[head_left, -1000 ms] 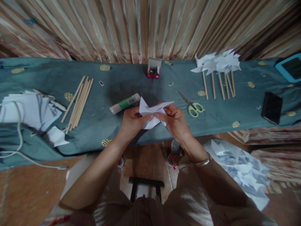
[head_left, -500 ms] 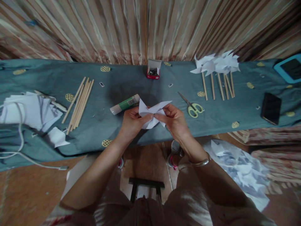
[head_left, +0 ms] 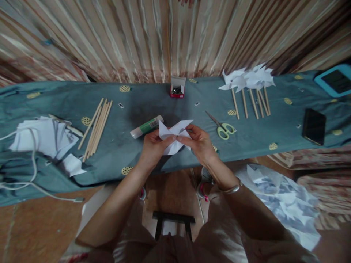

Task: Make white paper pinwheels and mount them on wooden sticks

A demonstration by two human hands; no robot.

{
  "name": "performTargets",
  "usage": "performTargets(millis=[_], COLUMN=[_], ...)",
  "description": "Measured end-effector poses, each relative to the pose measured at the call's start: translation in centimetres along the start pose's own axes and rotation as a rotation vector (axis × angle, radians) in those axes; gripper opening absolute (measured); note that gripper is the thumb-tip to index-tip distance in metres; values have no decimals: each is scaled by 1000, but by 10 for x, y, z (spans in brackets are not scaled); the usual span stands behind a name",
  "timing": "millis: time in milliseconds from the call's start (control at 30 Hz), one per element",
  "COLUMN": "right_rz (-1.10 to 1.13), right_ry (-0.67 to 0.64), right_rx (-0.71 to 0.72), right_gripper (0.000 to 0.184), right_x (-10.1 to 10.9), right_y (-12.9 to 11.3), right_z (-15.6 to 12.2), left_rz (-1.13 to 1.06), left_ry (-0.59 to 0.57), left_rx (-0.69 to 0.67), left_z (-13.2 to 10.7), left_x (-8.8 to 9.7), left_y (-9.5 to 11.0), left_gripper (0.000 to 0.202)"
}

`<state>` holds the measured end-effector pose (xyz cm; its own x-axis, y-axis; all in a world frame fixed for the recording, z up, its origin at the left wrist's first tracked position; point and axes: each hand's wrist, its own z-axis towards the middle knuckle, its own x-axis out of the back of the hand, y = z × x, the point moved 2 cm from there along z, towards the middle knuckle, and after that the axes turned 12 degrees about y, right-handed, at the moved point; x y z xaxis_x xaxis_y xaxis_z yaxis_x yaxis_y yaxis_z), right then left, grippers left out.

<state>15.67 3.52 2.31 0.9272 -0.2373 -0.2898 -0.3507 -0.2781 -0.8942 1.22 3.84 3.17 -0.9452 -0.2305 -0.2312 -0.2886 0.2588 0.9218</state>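
Note:
A white paper pinwheel [head_left: 175,146] is held between my two hands over the front of the table. My left hand [head_left: 154,146] is closed on its left side, the thumb pressing near the centre. My right hand [head_left: 201,143] grips the right side, its thumb also at the centre, where the folded points meet. The undersides of the fingers are hidden by the paper. Just behind my left hand lies a green and white glue stick [head_left: 146,126]. Green-handled scissors [head_left: 224,129] rest to the right of my right hand.
A red box of metal pins [head_left: 177,91] stands at the back. Wooden sticks [head_left: 97,129] and stacked paper [head_left: 44,135] lie left, beside a white cable [head_left: 34,164]. Finished pinwheels on sticks [head_left: 246,80], a phone [head_left: 314,126] and a blue-framed device [head_left: 336,80] lie right. A bag of paper [head_left: 285,201] sits below.
The pinwheel has turned and tilted slightly in my hands, and my thumbs have drawn closer together at its centre. The whole view has shifted a little.

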Motion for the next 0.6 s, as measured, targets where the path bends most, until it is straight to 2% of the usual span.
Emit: performTargets(millis=[233,433,600], right_rz=[-73,-102,-68], right_ry=[1,4,16], right_rx=[26,78,63], right_gripper=[48,50,49], right_x=[2,3,2], right_y=[-1,1,1], right_z=[1,4,2], left_rz=[18,-28,-72], left_ry=[4,47,15], left_rx=[-11,-15,52], left_z=[0,1,0], left_x=[2,2,1], left_y=[0,-6,-7], left_gripper=[21,28,33])
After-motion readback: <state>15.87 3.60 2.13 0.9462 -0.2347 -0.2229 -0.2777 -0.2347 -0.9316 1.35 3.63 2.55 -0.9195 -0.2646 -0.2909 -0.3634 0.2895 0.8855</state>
